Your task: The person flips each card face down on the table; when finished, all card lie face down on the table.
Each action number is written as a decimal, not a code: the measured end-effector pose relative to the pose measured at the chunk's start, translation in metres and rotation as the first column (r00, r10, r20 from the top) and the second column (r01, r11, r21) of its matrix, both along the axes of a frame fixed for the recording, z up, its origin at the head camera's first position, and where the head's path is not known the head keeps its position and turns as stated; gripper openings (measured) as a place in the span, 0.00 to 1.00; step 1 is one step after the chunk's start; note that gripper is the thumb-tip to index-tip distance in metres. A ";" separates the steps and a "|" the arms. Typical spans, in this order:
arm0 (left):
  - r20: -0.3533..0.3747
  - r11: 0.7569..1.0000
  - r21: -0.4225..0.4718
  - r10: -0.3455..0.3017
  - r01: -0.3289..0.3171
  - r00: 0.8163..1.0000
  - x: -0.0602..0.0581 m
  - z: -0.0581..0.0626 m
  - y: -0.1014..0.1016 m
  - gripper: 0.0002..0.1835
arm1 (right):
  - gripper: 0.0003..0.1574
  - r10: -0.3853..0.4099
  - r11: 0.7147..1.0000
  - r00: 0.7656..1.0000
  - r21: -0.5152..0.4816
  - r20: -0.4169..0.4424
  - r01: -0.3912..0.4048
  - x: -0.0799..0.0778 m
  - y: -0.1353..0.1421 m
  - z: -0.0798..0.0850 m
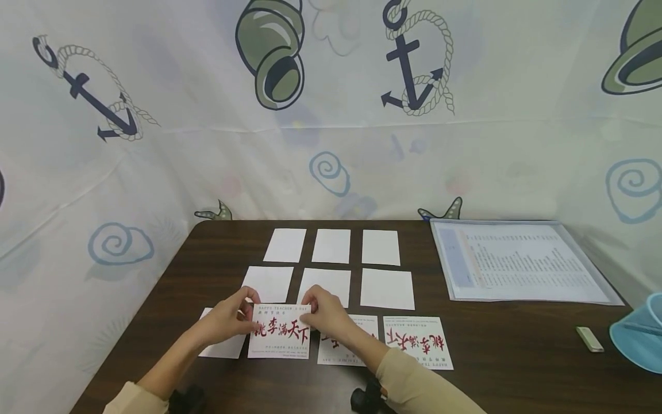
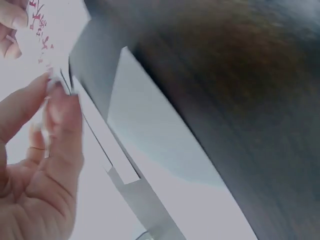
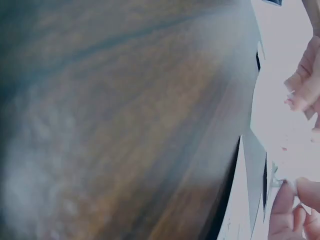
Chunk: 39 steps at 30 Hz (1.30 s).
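Printed card (image 1: 279, 332) stands out in the front row on the dark surface (image 1: 501, 362), its red lettering upright as seen from the head. The left grip (image 1: 223, 319) pinches its left edge between thumb and fingers, and the right grip (image 1: 326, 313) holds its upper right corner. Whether it touches the surface, I cannot tell.

Ten cards show in all: three printed and seven blank. Three blank cards (image 1: 331, 246) make the back row and three the middle one; the seventh (image 1: 223, 348) lies front left, partly under the left grip. The right forearm crosses one of the two other printed cards (image 1: 418, 342), both with lettering upside down. The right grip also covers the lower edge of the central blank card.

To the right lie one text sheet (image 1: 527, 261), one small pale block (image 1: 589, 339) and one blue container (image 1: 636, 339), cut off by the frame. A patterned curtain (image 1: 517, 86) stands behind.

The left wrist view shows the pinching fingertips (image 2: 62, 107) close up; in the right wrist view, glare washes out most lettering.
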<state>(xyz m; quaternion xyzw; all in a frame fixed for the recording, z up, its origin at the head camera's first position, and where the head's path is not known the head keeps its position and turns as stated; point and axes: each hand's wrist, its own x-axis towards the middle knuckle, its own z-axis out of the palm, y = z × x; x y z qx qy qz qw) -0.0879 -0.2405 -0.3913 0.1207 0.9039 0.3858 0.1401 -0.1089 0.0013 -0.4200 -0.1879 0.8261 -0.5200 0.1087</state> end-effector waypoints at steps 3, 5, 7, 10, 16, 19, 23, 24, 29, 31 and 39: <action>0.054 0.987 0.150 0.057 -0.064 0.997 -0.006 0.002 -0.002 0.23 | 0.12 -0.022 0.989 0.997 -0.144 0.076 0.033 -0.004 0.003 0.001; 0.090 0.965 0.232 0.101 -0.120 0.991 -0.010 0.004 -0.001 0.24 | 0.12 -0.043 0.971 0.991 -0.229 0.126 0.071 -0.006 0.004 0.001; 0.103 0.945 0.279 0.145 -0.169 0.984 -0.013 0.006 0.002 0.24 | 0.12 -0.065 0.947 0.985 -0.300 0.162 0.112 -0.008 0.005 0.000; 0.131 0.919 0.329 0.183 -0.217 0.974 -0.016 0.009 0.007 0.25 | 0.12 -0.106 0.918 0.974 -0.357 0.199 0.173 -0.011 0.006 0.000; 0.141 0.893 0.370 0.217 -0.255 0.966 -0.023 0.013 0.015 0.23 | 0.15 -0.160 0.886 0.955 -0.390 0.250 0.250 -0.013 0.009 0.000; 0.114 0.880 0.389 0.248 -0.273 0.962 -0.025 0.016 0.020 0.21 | 0.18 -0.217 0.871 0.949 -0.394 0.229 0.294 -0.013 0.009 0.002; 0.029 0.851 0.426 0.326 -0.307 0.945 -0.028 0.020 0.031 0.17 | 0.19 -0.345 0.856 0.934 -0.375 0.096 0.355 -0.012 0.006 0.004; 0.010 0.840 0.440 0.350 -0.318 0.937 -0.029 0.020 0.034 0.16 | 0.18 -0.367 0.856 0.929 -0.372 0.054 0.360 -0.011 0.004 0.006; -0.044 0.782 0.497 0.456 -0.377 0.889 -0.036 0.021 0.054 0.14 | 0.13 -0.335 0.880 0.938 -0.386 -0.092 0.276 -0.002 -0.008 0.012; -0.054 0.767 0.515 0.476 -0.384 0.878 -0.038 0.022 0.062 0.14 | 0.14 -0.303 0.891 0.943 -0.393 -0.139 0.229 0.001 -0.014 0.014; -0.069 0.744 0.550 0.493 -0.379 0.867 -0.042 0.028 0.085 0.13 | 0.18 -0.300 0.900 0.923 -0.392 -0.242 0.190 0.004 -0.021 0.019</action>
